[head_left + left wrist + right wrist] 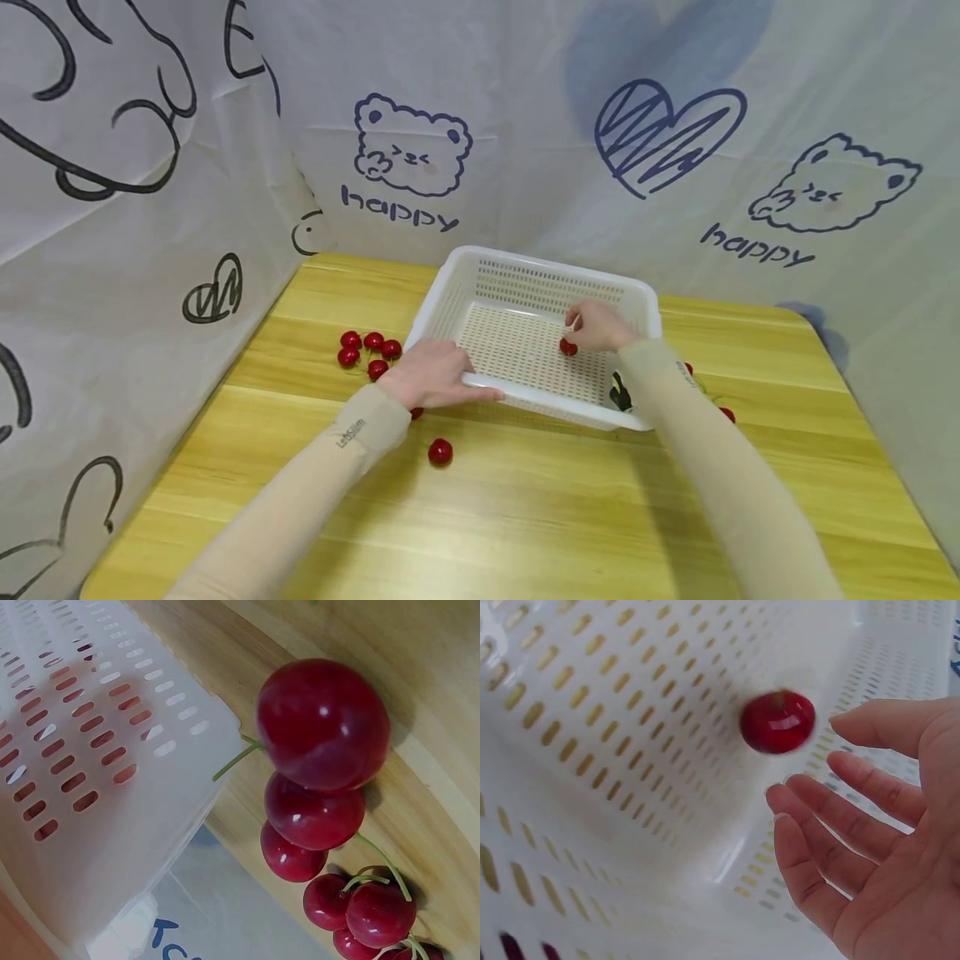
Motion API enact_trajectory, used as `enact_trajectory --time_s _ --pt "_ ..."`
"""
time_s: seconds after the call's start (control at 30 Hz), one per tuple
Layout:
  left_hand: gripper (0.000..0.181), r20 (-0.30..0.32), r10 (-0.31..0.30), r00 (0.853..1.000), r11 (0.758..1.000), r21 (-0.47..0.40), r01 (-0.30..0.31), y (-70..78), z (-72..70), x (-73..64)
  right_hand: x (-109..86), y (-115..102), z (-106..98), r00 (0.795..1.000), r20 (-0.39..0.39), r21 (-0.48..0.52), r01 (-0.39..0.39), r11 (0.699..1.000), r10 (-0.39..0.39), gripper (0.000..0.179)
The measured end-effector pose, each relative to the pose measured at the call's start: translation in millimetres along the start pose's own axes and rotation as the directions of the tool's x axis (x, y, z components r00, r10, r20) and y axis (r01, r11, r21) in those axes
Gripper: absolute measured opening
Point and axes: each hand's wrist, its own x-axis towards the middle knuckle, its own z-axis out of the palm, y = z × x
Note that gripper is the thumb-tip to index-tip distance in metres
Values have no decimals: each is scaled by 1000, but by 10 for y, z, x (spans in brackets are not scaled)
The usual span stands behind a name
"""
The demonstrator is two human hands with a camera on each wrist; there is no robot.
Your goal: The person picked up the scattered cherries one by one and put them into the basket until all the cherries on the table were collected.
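A white perforated plastic basket (517, 400) stands on the wooden table. My left hand (431, 373) grips its rim at the near left corner, the thumb along the front edge; skin shows through the basket's holes in the left wrist view. Inside the basket, my right hand (600, 327) is beside a red cherry (568, 347). In the right wrist view that cherry (778, 722) appears slightly blurred, apart from the loosely bent fingers (855, 817). Several cherries (372, 341) lie left of the basket, and a single cherry (440, 452) lies in front.
More cherries (727, 413) lie right of the basket, partly behind the right sleeve. A small black and yellow patch (619, 392) shows at the basket's near right corner; its kind is unclear. Printed white cloth (525, 167) hangs behind the wooden table (525, 517).
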Motion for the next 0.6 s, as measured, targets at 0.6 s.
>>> enact_trajectory --time_s 0.6 --pt "61 -21 24 999 999 -28 -24 22 -6 -46 -554 -217 -666 980 -187 160 99 982 -69 35"
